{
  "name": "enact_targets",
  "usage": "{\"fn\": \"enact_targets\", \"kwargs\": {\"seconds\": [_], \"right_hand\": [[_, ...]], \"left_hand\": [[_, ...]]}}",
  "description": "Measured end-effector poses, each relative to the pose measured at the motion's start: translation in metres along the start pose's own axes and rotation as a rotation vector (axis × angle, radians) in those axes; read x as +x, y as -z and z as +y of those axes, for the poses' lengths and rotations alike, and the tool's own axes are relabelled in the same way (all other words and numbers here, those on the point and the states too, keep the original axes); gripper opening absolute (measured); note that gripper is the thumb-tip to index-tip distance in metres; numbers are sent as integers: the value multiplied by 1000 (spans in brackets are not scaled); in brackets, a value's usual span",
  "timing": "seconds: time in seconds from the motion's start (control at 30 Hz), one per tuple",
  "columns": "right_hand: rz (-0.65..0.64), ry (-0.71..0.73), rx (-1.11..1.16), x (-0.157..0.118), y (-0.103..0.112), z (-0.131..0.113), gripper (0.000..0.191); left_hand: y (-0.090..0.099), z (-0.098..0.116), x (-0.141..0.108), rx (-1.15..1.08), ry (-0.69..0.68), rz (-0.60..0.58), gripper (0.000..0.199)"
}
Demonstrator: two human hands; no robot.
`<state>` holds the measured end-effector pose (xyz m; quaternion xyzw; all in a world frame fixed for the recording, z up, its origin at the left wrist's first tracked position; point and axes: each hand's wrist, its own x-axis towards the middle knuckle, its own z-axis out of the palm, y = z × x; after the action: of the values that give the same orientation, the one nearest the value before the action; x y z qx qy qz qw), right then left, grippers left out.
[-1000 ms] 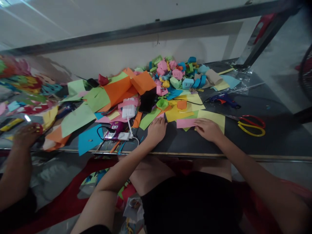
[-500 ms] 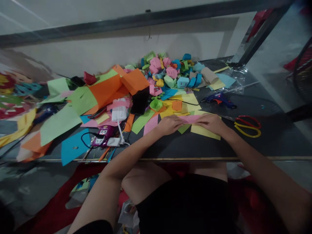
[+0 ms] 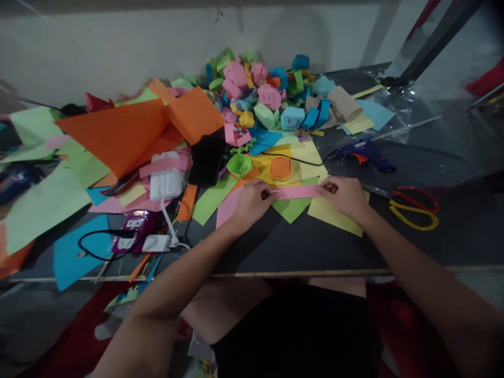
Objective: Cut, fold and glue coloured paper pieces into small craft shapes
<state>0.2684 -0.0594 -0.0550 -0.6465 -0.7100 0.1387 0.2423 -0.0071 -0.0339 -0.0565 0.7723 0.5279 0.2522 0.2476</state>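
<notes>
A narrow pink paper strip (image 3: 297, 192) is stretched level between my two hands. My left hand (image 3: 254, 202) pinches its left end, and my right hand (image 3: 344, 197) pinches its right end. Beneath the strip are a green sheet (image 3: 291, 209) and a pale yellow sheet (image 3: 336, 214). Just behind it sit a small orange paper piece (image 3: 280, 168) and a green paper cup shape (image 3: 240, 165). To the right of my right hand lie scissors (image 3: 415, 207) with red and yellow handles, and behind them a blue glue gun (image 3: 364, 153).
Folded paper pieces (image 3: 270, 97) are heaped at the back against the wall. Leftward are large orange sheets (image 3: 118, 128), a black phone (image 3: 207, 159), a white adapter (image 3: 166, 184) and a purple power strip (image 3: 136, 228) with cables. The table edge (image 3: 307, 273) runs in front of my body.
The camera view has shifted downward and closer. My hands have moved slightly apart, and more of the pink strip shows flat between them.
</notes>
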Motion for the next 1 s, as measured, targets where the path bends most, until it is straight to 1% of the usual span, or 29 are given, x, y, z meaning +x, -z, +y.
{"fn": "enact_targets", "kwargs": {"seconds": [0.1, 0.27, 0.33, 0.43, 0.5, 0.57, 0.63, 0.67, 0.7, 0.77, 0.83, 0.87, 0.93, 1.0], "right_hand": [[-37, -30, -68, 2, 2, -7, 30], [-157, -169, -149, 8, 11, -17, 32], [-172, -191, -188, 10, 11, -18, 33], [-158, -188, -232, 10, 8, -17, 32], [-147, -179, -239, 9, 5, -16, 31], [-133, -171, -235, 7, 3, -16, 29], [-109, -167, -224, 5, 1, -15, 27], [-99, -163, -220, 4, 0, -15, 28], [-92, -156, -219, 3, 0, -14, 29], [-73, -111, -225, 2, -1, -10, 30], [-24, -20, -245, 3, 0, -6, 25], [11, 36, -262, 3, 1, -5, 22], [69, 159, -307, 2, 3, -5, 21], [67, 303, -341, -3, 3, -11, 28]], "left_hand": [[2, 2, 2, 48, 24, -22, 20], [3, 4, 6, 60, 42, -24, 16], [2, 2, 7, 41, 50, -19, 17], [-1, -3, 8, 34, 30, -10, 18], [-3, -5, 7, 54, 5, 2, 16], [-5, -5, 5, 110, -40, 49, 8], [-5, -1, 0, 227, -119, 100, 13], [-4, 2, -4, 305, -170, 95, 16], [-4, 5, -9, 386, -227, 62, 20], [-3, 13, -20, 515, -338, -63, 29], [-4, 21, -32, 578, -400, -159, 40], [-5, 25, -37, 597, -401, -182, 43], [-9, 33, -46, 629, -362, -203, 48], [-12, 38, -52, 656, -313, -222, 61]]}}
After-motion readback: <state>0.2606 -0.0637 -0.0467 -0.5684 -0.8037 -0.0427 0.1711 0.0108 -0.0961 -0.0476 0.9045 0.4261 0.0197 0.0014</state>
